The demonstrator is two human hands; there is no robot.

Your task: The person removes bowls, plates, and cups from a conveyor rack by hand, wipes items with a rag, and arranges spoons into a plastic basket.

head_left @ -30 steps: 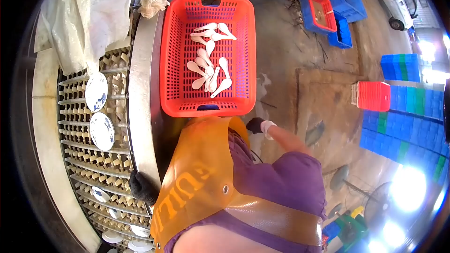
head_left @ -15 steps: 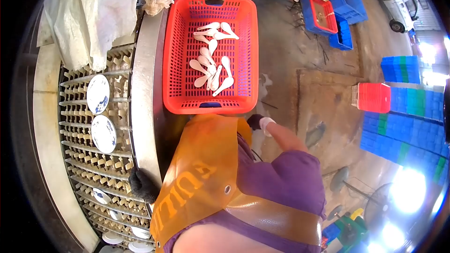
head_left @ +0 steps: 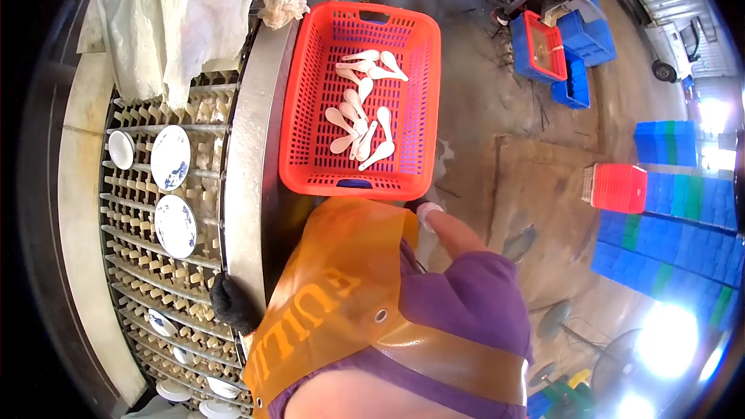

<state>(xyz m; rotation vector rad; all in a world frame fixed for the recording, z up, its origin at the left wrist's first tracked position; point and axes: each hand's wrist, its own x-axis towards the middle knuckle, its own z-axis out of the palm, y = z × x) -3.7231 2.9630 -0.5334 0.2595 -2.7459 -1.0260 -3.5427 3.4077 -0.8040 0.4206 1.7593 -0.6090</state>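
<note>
My left hand (head_left: 233, 302), in a black glove, rests at the metal edge of the pegged conveyor (head_left: 136, 221). Its fingers blend together in the dark glove. White plates with blue patterns stand among the pegs; the closest large one (head_left: 176, 225) is above this hand. My right hand (head_left: 419, 205), dark-gloved with a white cuff, is at the near right corner of the red basket (head_left: 291, 120). Basket and apron hide most of its fingers, so I cannot tell whether it grips the rim. Several white spoons (head_left: 378, 156) lie loose inside the basket.
A metal ledge (head_left: 252, 163) runs between conveyor and basket. Plastic sheeting (head_left: 178, 23) hangs over the conveyor's far end, beside a crumpled bag (head_left: 283, 8). Stacked blue crates (head_left: 660, 240) and red baskets (head_left: 617, 188) stand at the right; a fan (head_left: 621, 365) is lower right.
My right hand has moved in to the basket's near corner and is more hidden. A small white plate has come into sight near the sheeting. The whole view has shifted slightly.
</note>
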